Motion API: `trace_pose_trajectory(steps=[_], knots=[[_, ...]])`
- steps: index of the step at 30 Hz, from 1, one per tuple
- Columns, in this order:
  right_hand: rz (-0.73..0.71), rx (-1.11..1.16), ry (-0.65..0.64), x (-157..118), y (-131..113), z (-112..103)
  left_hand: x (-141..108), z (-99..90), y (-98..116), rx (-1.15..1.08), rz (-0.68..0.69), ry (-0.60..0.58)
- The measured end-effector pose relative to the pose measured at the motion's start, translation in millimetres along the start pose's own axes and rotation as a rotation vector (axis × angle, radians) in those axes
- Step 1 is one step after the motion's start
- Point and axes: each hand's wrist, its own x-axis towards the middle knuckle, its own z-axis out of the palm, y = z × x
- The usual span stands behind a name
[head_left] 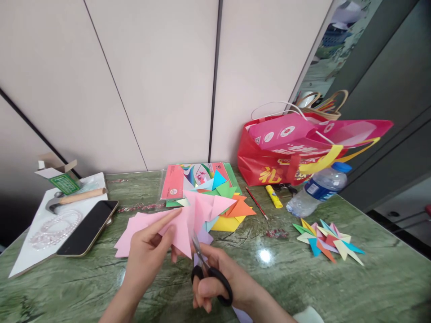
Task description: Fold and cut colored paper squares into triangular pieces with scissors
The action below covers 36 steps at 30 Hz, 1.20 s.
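My left hand (pixel 151 246) pinches a folded sheet of pink paper (pixel 183 229) between thumb and fingers. With fingers through the black loops, my right hand (pixel 218 273) grips a pair of scissors (pixel 202 258), its blades at the lower right edge of that sheet. Whether the blades have cut into it I cannot tell. More pink sheets (pixel 129 233) lie behind my left hand. Beyond the hands spreads a heap of folded paper pieces in orange (pixel 241 206), yellow (pixel 227 223), green (pixel 226 189) and blue.
On the right are a multicoloured paper star (pixel 328 240), a water bottle (pixel 316 190), a yellow glue stick (pixel 274 197), a red pencil (pixel 256 202) and a red bag (pixel 262 157). Leftward lie a phone (pixel 89 229), a hammer (pixel 77 197), beads (pixel 55 229) and a green box (pixel 63 177).
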Motion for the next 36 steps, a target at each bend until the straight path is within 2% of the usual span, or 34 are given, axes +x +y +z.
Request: trace_pose_trajectory(steps=[3,6,11,14,20,28,32,36], knots=[[-0.026,-0.008,-0.064,0.0,-3.4,1.3,-4.3,2.7,0.2,-0.130,-0.083,-0.073],[-0.086,-0.030,-0.028,-0.5,-6.7,3.5,-8.0,7.2,7.0,-0.227,-0.148,-0.105],[-0.130,-0.096,-0.007,-2.0,-8.0,5.0,-11.6,12.7,23.7,-0.358,-0.247,-0.033],[-0.154,-0.156,0.008,-2.7,-5.6,3.3,-12.0,11.8,26.1,-0.383,-0.278,-0.008],[-0.200,-0.172,0.044,-2.0,-0.6,4.4,-14.3,14.9,19.5,-0.325,-0.161,-0.067],[-0.240,-0.048,0.067,0.2,-11.3,14.4,-24.3,31.6,18.7,-0.135,-0.068,-0.020],[-0.238,-0.066,0.119,0.1,-14.6,17.5,-26.5,37.8,20.8,-0.051,0.011,0.056],[-0.215,-0.077,0.182,-1.5,-15.1,19.8,-27.3,40.0,20.3,0.007,0.025,0.079]])
